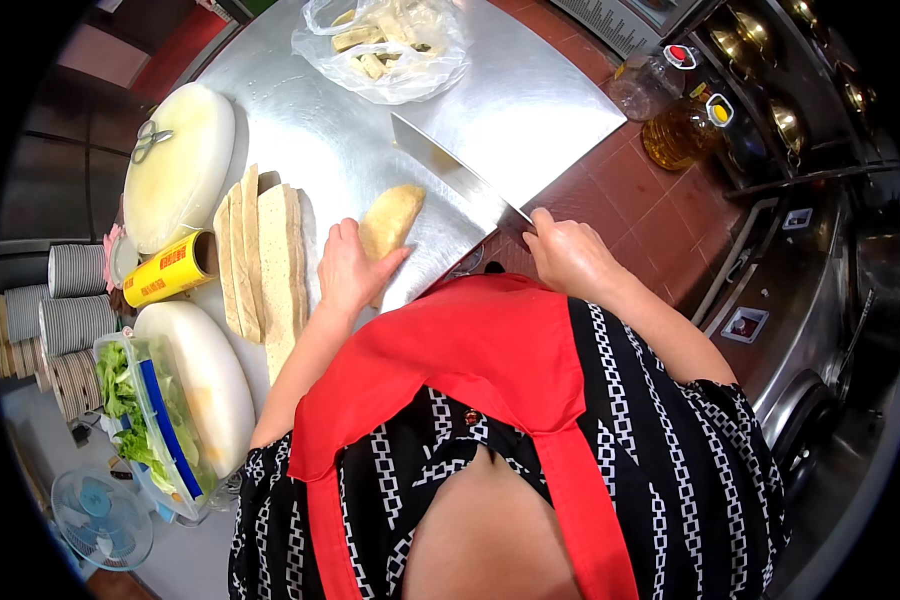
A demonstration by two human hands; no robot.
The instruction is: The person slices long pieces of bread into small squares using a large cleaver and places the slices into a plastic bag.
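Note:
My right hand (570,251) grips the handle of a cleaver (457,174), its broad blade pointing up and left over the steel table (292,97). With fingers and thumb, my left hand (356,266) holds a golden-skinned piece of food (391,219), perhaps tofu or bread, near the table's front edge. Left of that hand lie long, pale, porous slabs (281,262), some of them narrow strips side by side. At the top, a clear plastic bag (412,75) holds several cut pieces of similar food.
Left are a round white cutting board (187,150) with scissors (150,141), a yellow film roll (169,270), another white board (210,382), a box of leafy greens (157,427) and stacked plates (79,322). An oil bottle (679,139) stands right, beyond the table corner.

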